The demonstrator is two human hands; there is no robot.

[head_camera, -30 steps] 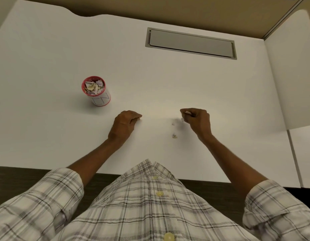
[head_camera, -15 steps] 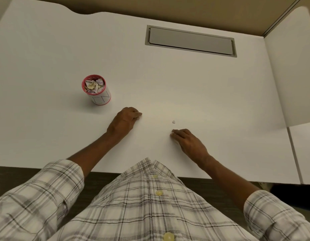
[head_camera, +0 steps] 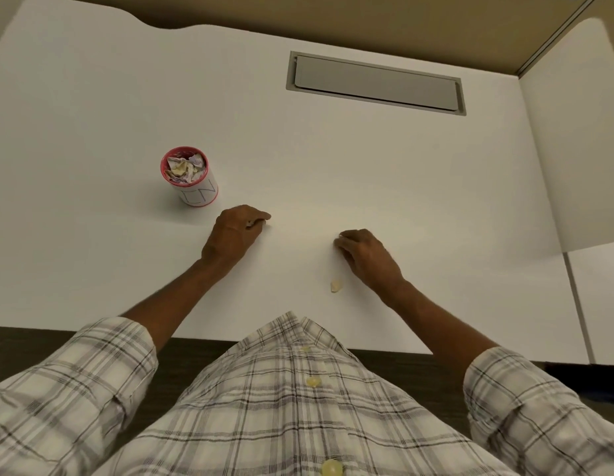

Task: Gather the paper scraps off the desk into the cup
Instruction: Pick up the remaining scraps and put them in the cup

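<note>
Down at the middle of the frame, both hands rest on the white desk [head_camera: 367, 159]. At center left, the left hand [head_camera: 231, 233] is curled, its fingertips pinched together on what looks like a small pale bit, though it is too small to make out for sure. At center right, the right hand [head_camera: 369, 257] lies knuckles-up with its fingers bent toward the desk surface, the tips touching a tiny white paper scrap [head_camera: 337, 239]; whether they grip it cannot be told. A second, yellowish scrap [head_camera: 336, 286] lies loose on the desk just below that hand, apart from it. Left of center, the red-rimmed cup [head_camera: 192, 182] stands upright, filled with crumpled paper, near the left hand but not touching it.
</note>
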